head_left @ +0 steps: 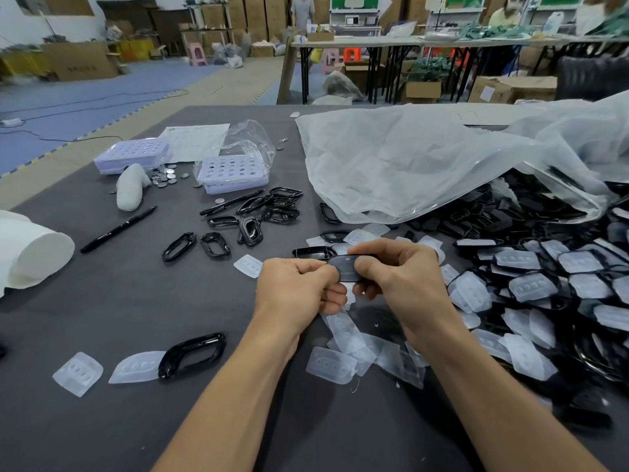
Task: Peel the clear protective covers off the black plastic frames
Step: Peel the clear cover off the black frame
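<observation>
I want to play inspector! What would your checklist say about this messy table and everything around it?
Surface: dark grey table, parts spread over it.
Job's things: one black frame held up in both hands; pile of covered frames at right; bare frames in the middle; loose clear covers near the wrists.
Clutter: pens, coins, purple trays, big plastic bag.
Grips: left hand and right hand both pinch the black frame.
Cables: one cable on the floor, far left.
Surroundings: cardboard boxes, folding tables, people at the back.
</observation>
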